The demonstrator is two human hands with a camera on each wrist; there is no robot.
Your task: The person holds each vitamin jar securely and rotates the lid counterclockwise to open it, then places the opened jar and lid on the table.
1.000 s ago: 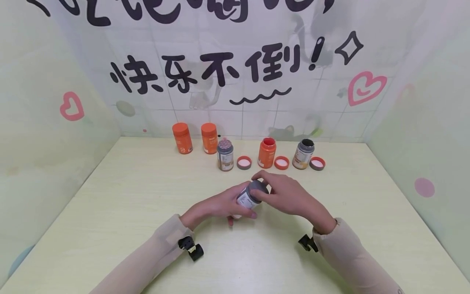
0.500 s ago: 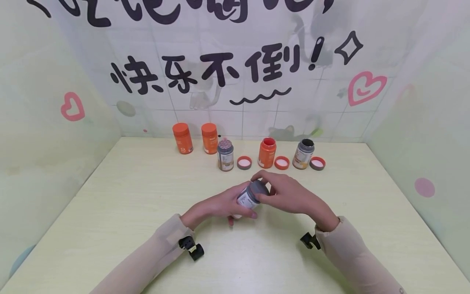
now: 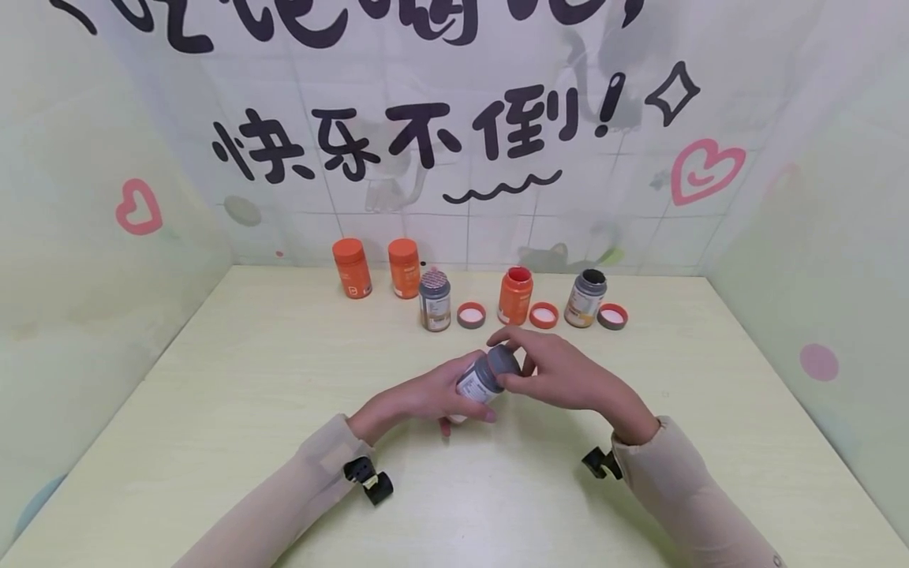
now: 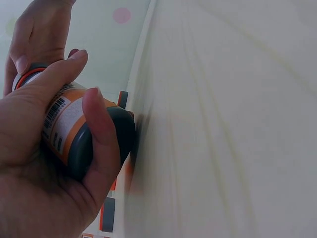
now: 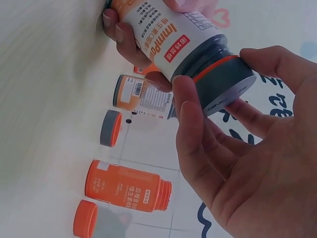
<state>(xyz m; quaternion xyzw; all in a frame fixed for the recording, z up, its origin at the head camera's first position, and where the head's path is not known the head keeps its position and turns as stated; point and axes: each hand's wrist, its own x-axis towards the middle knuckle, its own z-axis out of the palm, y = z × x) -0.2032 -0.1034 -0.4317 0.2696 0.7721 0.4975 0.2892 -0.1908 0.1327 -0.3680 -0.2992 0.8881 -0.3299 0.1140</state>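
Near the middle of the table my left hand grips a dark grey pill bottle, tilted with its top toward my right hand. Its white and orange label faces the right wrist camera. My right hand holds the grey screw cap by its sides, thumb and fingers spread round it. An orange-red ring edges the cap, and bare neck threads show between cap and bottle. From the left wrist, the bottle's dark base shows beneath my curled fingers.
Along the back stand two capped orange bottles, a grey bottle with a sealed mouth, an uncapped orange bottle and an uncapped grey bottle. Loose caps lie beside them. Printed walls enclose the table.
The cap has turned and risen slightly off the bottle's neck. My right hand's fingers have shifted round the cap, with the wrist a little farther right. My left hand keeps its grip.
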